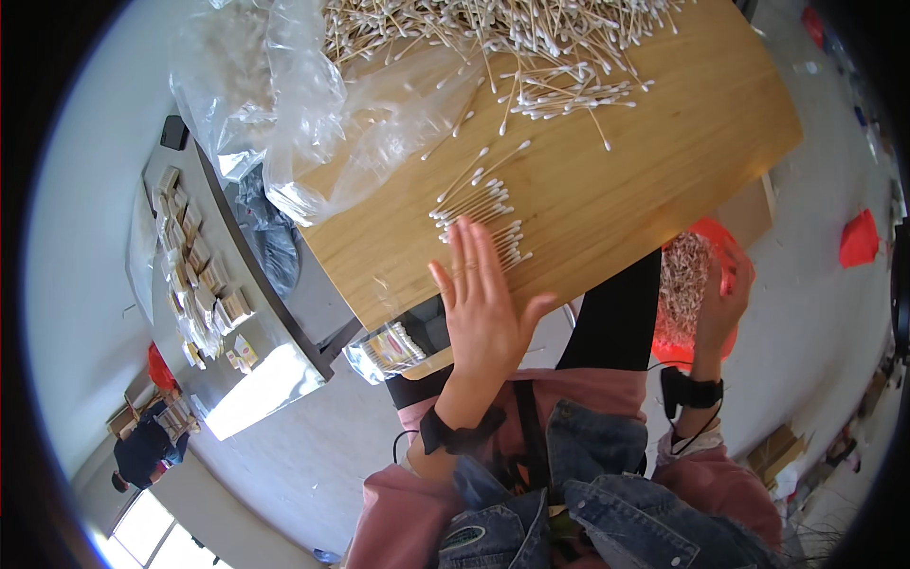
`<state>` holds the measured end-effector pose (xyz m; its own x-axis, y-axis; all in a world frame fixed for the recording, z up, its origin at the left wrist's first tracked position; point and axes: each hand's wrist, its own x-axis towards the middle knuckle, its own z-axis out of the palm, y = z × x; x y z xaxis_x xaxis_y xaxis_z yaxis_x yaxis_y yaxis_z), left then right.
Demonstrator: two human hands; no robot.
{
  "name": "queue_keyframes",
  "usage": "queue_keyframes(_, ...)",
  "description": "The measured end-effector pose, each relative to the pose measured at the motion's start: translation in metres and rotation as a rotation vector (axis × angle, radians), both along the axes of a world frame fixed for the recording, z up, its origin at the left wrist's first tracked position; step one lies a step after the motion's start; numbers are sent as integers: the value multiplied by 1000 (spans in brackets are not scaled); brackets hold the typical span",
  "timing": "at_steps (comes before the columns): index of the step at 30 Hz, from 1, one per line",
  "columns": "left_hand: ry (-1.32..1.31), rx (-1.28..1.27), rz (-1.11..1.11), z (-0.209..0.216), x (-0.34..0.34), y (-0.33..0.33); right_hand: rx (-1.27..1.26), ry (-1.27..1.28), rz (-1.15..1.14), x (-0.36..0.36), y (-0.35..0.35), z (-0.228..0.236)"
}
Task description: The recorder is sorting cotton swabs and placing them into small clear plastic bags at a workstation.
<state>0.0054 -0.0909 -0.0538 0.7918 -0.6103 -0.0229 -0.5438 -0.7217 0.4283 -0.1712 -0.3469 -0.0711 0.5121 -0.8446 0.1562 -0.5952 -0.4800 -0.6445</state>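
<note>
My left hand (pixel 482 308) lies flat with its fingers stretched out and the thumb apart. Its fingertips rest on the near end of a small row of cotton swabs (pixel 483 201), lined up side by side on the wooden table (pixel 607 209). Down beside the table, my right hand (pixel 724 302) is at the right side of a red plastic bag (pixel 671 339) full of loose cotton swabs (pixel 684 284). Its fingers are bent near the bag's rim, and whether they grip anything cannot be made out.
A large heap of cotton swabs (pixel 531 28) covers the table's far side, with clear plastic bags (pixel 303 114) at its left. At the near left corner sits a clear pack of swabs (pixel 391 349). A side table (pixel 284 346) holds many small packs (pixel 194 261).
</note>
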Motion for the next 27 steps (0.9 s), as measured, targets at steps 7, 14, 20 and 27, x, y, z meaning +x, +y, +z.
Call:
queue_keyframes(7,488,-1298,631,1,16,-4,715,-769,384,146,102,8)
queue_keyframes(14,598,-1385,573,3,28,-27,943,-814,458,179,144,3)
queue_keyframes(20,522,-1424,605,0,45,-21,809,-744,519,188,122,6)
queue_keyframes(27,627,-1420,474,-1,40,-23,866,-726,576,187,138,5)
